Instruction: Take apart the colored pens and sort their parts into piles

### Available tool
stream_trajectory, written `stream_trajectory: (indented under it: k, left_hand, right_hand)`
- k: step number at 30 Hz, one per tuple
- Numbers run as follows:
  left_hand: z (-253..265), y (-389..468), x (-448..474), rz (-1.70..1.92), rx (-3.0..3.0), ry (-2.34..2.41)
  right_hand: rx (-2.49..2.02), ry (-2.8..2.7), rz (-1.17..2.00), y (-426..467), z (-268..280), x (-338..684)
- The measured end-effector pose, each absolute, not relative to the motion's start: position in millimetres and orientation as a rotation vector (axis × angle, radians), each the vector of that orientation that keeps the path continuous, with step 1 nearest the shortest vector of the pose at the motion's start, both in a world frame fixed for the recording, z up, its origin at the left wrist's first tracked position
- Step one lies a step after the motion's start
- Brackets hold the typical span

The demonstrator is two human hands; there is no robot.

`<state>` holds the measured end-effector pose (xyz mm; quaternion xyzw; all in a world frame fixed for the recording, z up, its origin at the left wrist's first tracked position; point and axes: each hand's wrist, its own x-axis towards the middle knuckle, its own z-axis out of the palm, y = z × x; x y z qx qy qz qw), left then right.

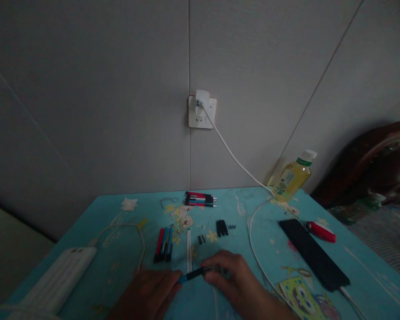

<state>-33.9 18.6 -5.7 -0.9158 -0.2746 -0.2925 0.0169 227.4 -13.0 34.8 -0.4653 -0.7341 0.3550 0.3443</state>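
Observation:
My left hand (150, 289) is closed round the blue barrel of a pen (195, 274) held level above the table. My right hand (233, 275) pinches the pen's dark front end between thumb and fingers; whether a separate small part is in that pinch I cannot make out. Just beyond, thin white pen refills (188, 249) lie side by side. Red and blue pen barrels with black ends (163, 244) are lined up to their left. Further right are black grip sleeves (222, 228), small springs (232, 227) and small black pieces (202, 240). Several whole pens (200, 199) are piled near the wall.
A white power strip (58, 280) occupies the left side. On the right are a black phone-like slab (313, 253) with a cable, a red object (321, 231) and a yellow drink bottle (293, 178). A white cable (251, 226) runs from the wall socket (202, 111) across the patterned tabletop.

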Motion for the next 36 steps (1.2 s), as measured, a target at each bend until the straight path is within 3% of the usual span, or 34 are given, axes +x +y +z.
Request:
stream_trajectory:
  k: [8, 36]
  left_hand:
    - [-2.6, 15.7, -31.1, -0.84, -2.821, -0.855]
    - [3.1, 11.4, -34.0, -0.757, -2.942, -1.027]
  right_hand:
    - [-1.337, -1.903, 1.062, -9.3, 32.5, 228.8]
    - [-1.182, -1.721, 1.01, -9.6, 31.7, 230.8]
